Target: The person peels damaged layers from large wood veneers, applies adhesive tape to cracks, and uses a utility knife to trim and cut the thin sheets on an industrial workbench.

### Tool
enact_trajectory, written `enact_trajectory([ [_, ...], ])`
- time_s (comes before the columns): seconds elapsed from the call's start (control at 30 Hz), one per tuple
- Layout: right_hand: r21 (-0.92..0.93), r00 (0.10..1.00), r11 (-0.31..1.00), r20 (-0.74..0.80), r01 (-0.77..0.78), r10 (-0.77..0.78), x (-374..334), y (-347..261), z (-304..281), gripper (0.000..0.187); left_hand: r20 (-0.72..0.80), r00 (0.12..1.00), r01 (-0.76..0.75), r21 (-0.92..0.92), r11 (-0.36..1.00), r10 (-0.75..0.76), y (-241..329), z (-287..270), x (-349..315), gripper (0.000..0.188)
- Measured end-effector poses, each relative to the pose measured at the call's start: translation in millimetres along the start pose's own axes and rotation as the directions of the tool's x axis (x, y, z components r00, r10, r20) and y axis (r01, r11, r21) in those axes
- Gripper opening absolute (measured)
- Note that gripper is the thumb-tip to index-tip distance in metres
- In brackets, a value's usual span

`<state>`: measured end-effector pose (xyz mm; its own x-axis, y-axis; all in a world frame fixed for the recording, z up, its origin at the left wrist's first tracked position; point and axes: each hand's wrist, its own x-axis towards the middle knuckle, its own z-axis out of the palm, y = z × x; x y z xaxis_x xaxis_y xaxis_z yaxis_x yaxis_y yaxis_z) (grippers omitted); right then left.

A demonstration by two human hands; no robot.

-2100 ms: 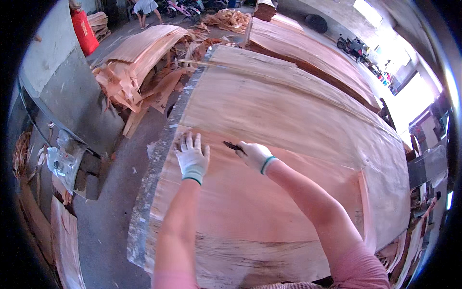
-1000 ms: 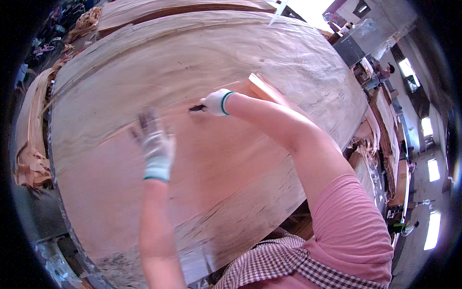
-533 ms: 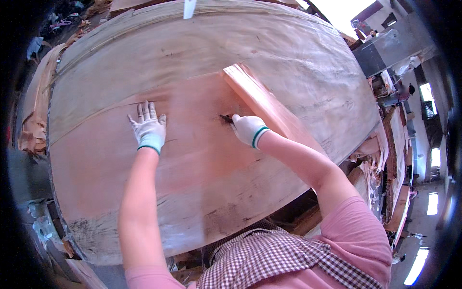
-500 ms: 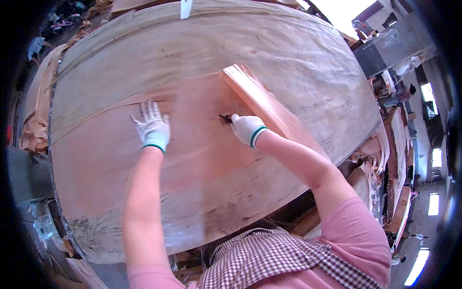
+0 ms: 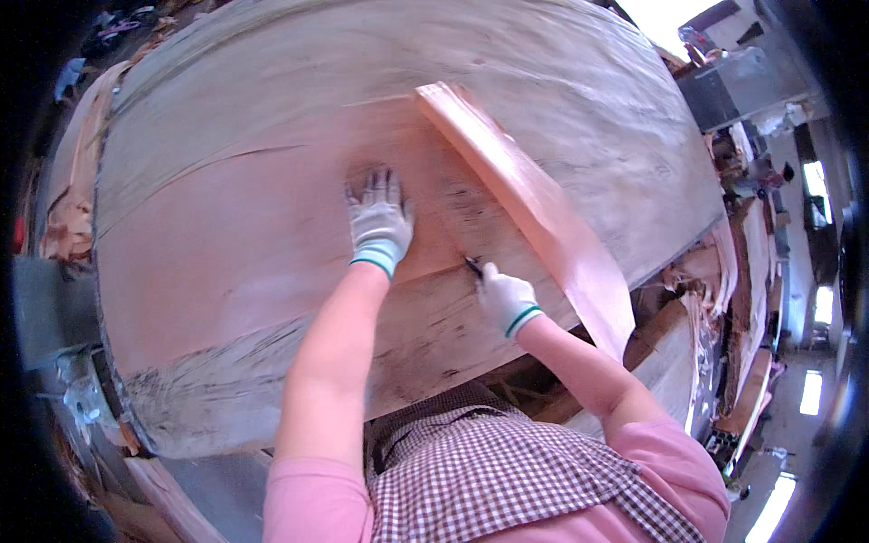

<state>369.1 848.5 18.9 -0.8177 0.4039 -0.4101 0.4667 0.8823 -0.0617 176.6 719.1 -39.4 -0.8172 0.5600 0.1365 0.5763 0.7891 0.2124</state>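
Note:
A thin reddish wood veneer sheet [image 5: 226, 235] lies on a wide, pale, wrinkled sheet [image 5: 588, 136] that covers the work surface. My left hand [image 5: 380, 222], in a white glove with a green cuff edge, presses flat on the veneer with its fingers stretched forward. To its right and nearer to me, my gloved right hand [image 5: 507, 297] is closed around a small dark knife [image 5: 472, 265]. The knife's tip points away to the left at the veneer's near right edge; its handle is hidden in my palm. Beyond it a long folded veneer strip [image 5: 516, 185] runs diagonally, its near end hanging over the edge.
Curled veneer scraps [image 5: 72, 217] hang at the left edge of the surface. More veneer pieces [image 5: 715, 262] are heaped to the right. A grey metal box [image 5: 738, 86] stands at the far right, and a metal fitting [image 5: 86, 398] sits at the near left corner.
My left hand has slid right across the veneer. My right hand has drawn the knife toward me and a little right. The folded strip's near end now hangs over the near edge.

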Motion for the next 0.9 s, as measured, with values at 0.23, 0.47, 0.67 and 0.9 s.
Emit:
enact_trajectory([
  [0.23,0.914,0.971,0.350,-0.235,0.203,0.051,-8.3,33.7,-8.5,0.013,-0.378,0.925,-0.249,-0.518,0.819,0.042,-48.6,-67.6,-42.6,0.048],
  [0.47,0.922,0.922,-0.032,-0.386,0.385,-0.044,29.3,-98.0,-176.1,0.017,-0.333,0.906,-0.034,-0.669,0.742,-0.259,-117.2,-120.1,-211.3,0.031],
  [0.67,0.603,0.735,-0.532,-0.675,0.594,0.056,97.9,-229.2,-343.0,0.042,-0.259,0.781,0.115,-0.835,0.539,-0.568,-164.2,-171.8,-284.8,0.026],
  [0.9,0.612,0.706,-0.389,-0.688,0.689,0.169,130.5,-242.5,-378.5,0.013,-0.305,0.863,0.050,-0.741,0.669,-0.403,-181.5,-205.6,-253.7,0.026],
])
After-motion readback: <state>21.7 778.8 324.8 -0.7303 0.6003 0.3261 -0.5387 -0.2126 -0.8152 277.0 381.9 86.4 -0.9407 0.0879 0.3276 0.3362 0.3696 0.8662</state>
